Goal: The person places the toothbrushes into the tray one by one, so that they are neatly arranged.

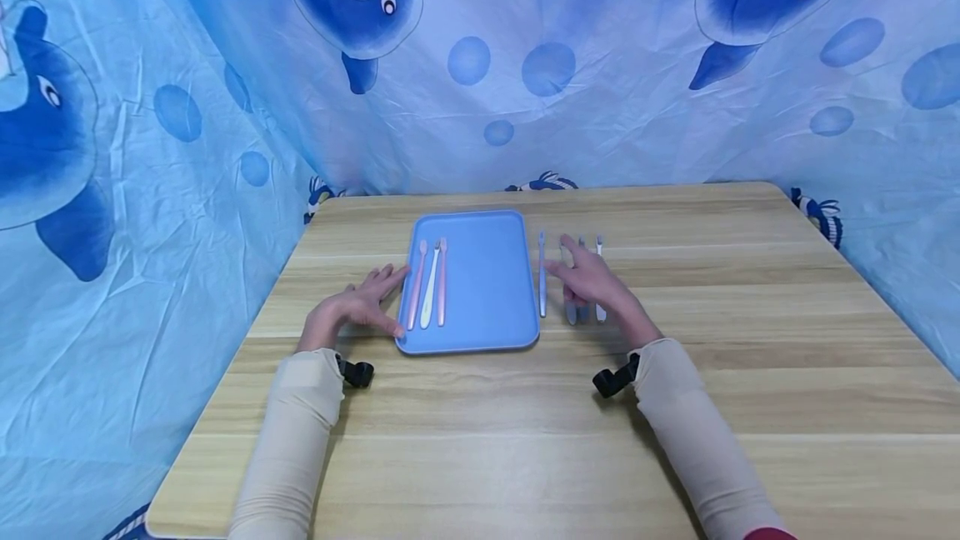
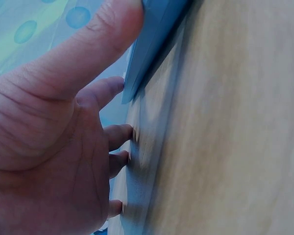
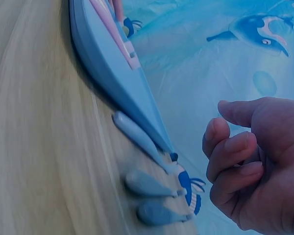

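Note:
A blue tray (image 1: 486, 282) bears two pink toothbrushes (image 1: 442, 283) with a white toothbrush (image 1: 431, 286) between them, all along its left side. My left hand (image 1: 363, 300) spreads its fingers at the tray's left edge, the thumb at the near corner. Just right of the tray, a blue toothbrush (image 1: 542, 277) lies on the table. Over several more toothbrushes (image 3: 152, 183) hovers my right hand (image 1: 597, 283), which partly hides them in the head view. Its fingers are loosely bent, with nothing between them in the right wrist view.
The wood-grain table (image 1: 480, 440) has rounded corners. Behind it and along the left hangs a blue curtain (image 1: 480, 107) with dolphin prints. Dark wrist cameras (image 1: 617, 377) sit on both sleeves.

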### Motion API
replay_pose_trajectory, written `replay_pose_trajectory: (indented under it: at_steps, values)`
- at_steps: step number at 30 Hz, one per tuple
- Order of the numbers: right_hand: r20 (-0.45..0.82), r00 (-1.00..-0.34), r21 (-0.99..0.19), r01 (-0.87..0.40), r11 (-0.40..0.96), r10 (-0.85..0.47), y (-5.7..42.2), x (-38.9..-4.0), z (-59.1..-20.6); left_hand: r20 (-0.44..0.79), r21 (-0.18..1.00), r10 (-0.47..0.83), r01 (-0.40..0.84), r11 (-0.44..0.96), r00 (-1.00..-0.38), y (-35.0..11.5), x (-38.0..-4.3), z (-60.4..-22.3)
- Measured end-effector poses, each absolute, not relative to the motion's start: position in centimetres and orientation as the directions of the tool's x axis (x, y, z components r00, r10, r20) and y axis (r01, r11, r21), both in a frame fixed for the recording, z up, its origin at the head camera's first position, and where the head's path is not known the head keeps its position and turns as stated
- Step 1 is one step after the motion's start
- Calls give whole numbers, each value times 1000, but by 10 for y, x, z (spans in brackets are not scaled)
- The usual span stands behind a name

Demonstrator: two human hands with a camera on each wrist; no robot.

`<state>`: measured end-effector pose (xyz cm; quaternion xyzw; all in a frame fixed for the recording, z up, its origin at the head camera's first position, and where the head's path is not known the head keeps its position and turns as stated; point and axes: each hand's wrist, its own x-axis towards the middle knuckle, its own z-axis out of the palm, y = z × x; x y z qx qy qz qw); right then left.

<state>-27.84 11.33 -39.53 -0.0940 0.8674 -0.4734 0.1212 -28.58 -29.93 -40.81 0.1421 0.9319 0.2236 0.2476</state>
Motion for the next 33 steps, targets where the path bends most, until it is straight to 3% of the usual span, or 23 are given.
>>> replay_pose_trajectory:
  at_steps: [33]
  values:
    - [-171,-955,-798,-10,602,-243,165,-280,-406,-416,501,355,114,858,-837,-295,-284,-408]
